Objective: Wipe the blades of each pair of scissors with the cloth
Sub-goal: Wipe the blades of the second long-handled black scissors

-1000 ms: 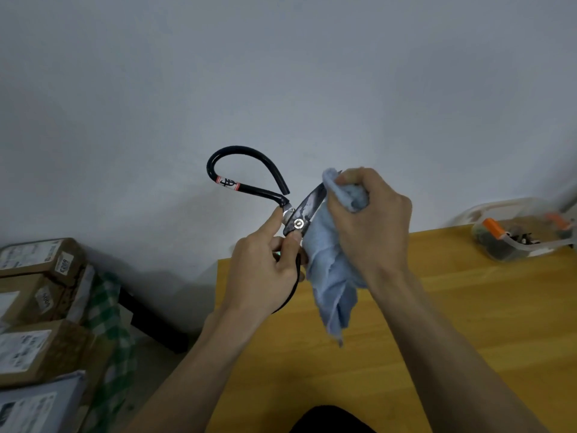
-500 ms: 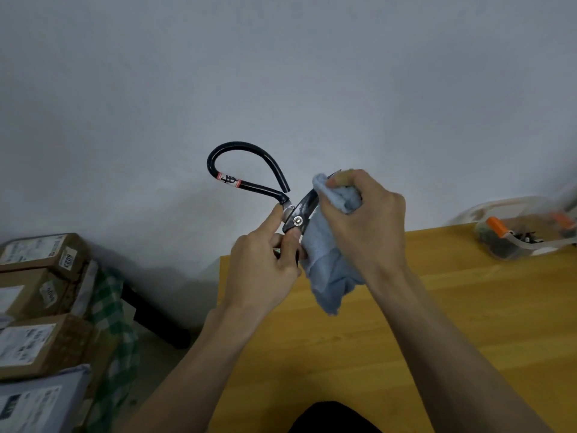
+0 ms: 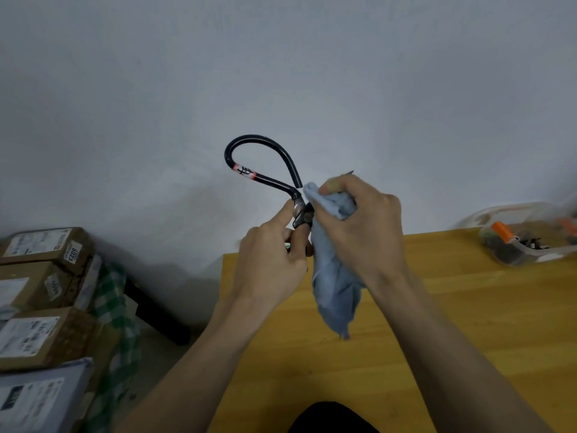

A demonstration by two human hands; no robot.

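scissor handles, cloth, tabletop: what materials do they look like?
Scissors: handle loop looks like glossy black-coated metal, blade stub near the pivot bare steel. Cloth: soft light-blue fabric, draping in folds, possibly microfibre. Table: yellowish wood with visible grain, perhaps laminate.

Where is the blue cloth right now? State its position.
Head view, centre: the blue cloth is bunched in the right hand, wrapped over the scissors blades, hanging above the wooden table.

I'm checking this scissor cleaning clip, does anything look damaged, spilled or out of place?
Nothing stands out. The left hand holds the black-handled scissors near the pivot while the right hand grips the blue cloth wrapped over the blades; only the tip peeks out. The clear box sits on the wooden table.
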